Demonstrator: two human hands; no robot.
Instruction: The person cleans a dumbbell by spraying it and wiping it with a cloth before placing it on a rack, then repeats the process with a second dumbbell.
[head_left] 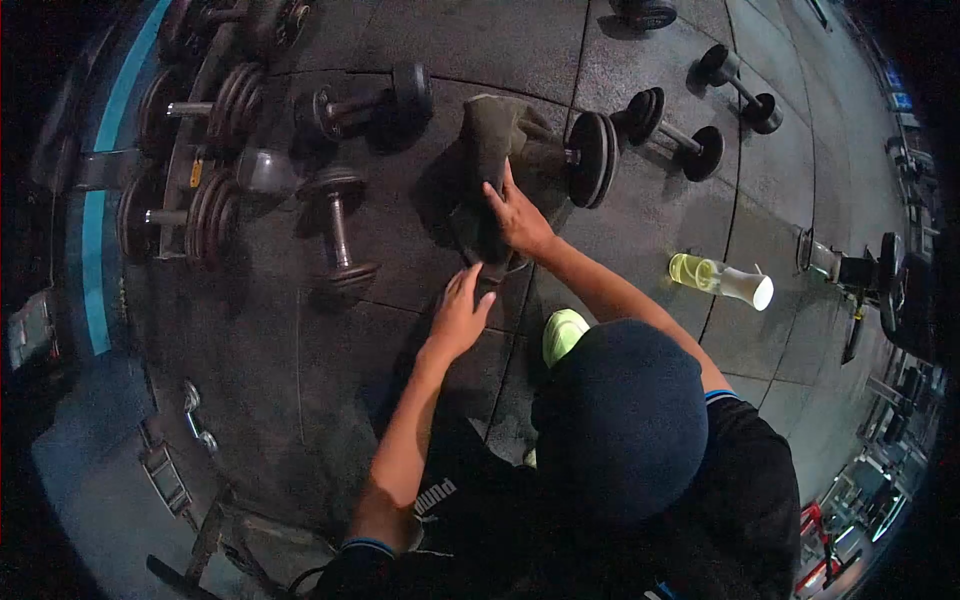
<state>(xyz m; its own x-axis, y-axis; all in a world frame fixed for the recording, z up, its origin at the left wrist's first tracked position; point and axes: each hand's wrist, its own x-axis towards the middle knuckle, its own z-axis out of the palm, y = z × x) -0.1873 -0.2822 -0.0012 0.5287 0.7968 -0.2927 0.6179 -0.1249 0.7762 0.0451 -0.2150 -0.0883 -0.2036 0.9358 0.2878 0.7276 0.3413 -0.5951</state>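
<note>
A dark olive cloth is bunched over a dumbbell lying on the floor; the dumbbell's black plates show at its right end, and its other end is hidden. My right hand is on the cloth, thumb and fingers closed about a fold of it. Just below, at the cloth's lower edge, is my left hand, its thumb and fingers apart. Its fingertips are at or very close to the edge; contact is hard to make out.
Several dumbbells lie around, including one to the left and one to the right. A dumbbell rack stands at far left. A yellow-green bottle lies at right. The person's capped head covers the lower middle.
</note>
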